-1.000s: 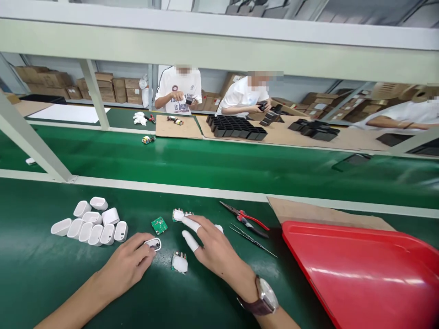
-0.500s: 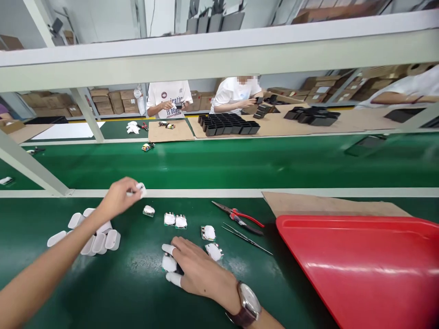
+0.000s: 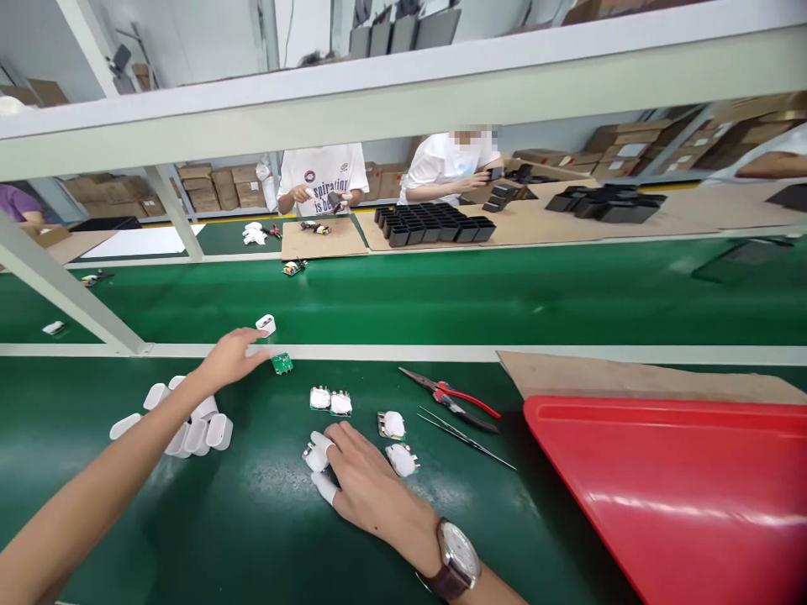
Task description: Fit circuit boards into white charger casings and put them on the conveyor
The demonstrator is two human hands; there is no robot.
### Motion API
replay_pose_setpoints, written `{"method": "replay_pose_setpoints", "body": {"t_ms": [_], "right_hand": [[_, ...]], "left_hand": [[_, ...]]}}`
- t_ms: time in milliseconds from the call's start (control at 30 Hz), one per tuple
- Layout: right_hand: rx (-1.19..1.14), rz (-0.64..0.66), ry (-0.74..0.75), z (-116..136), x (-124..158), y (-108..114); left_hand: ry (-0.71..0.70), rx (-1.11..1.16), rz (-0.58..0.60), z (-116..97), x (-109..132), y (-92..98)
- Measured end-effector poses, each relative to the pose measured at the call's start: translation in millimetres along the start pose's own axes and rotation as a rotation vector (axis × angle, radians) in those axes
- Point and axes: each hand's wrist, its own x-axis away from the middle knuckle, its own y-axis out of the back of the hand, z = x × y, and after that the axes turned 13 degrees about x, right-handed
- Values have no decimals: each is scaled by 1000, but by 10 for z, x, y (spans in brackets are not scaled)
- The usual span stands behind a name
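My left hand (image 3: pixel 236 357) reaches to the rail with index finger and thumb apart. A small white housing (image 3: pixel 266 325) stands at its index fingertip, on the belt's near edge. By the thumb is a small green circuit board (image 3: pixel 282 363), bare side showing; whether the thumb touches it I cannot tell. My right hand (image 3: pixel 369 483), with white finger cots on thumb and index finger, grips a white-covered circuit board (image 3: pixel 315 456), which is tilted. Similar white-covered boards (image 3: pixel 341 403) lie around it. Several white housings (image 3: pixel 218 431) sit beyond my left forearm.
Red-handled pliers (image 3: pixel 449 399) and tweezers (image 3: pixel 466 439) lie right of the boards. A red tray (image 3: pixel 668 487) with cardboard (image 3: pixel 630 378) behind it fills the right side. A green belt (image 3: pixel 441 294) runs behind the rail. Co-workers (image 3: pixel 324 181) sit across, near black boxes (image 3: pixel 432 223).
My left hand has let go of the white housing at the belt's edge. The board near it now shows its green side. The board under my right hand has become tilted. The view has shifted slightly.
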Motion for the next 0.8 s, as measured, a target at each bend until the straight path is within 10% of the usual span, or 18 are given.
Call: {"method": "replay_pose_setpoints", "body": {"t_ms": [333, 633, 800], "right_hand": [[-13, -138, -15, -28, 17, -11], [85, -76, -4, -4, 56, -22], [59, -124, -14, -1, 38, -56]], "left_hand": [[-194, 16, 192, -566, 415, -570], [-96, -91, 91, -419, 1327, 387], [-157, -172, 104, -311, 1690, 345]]}}
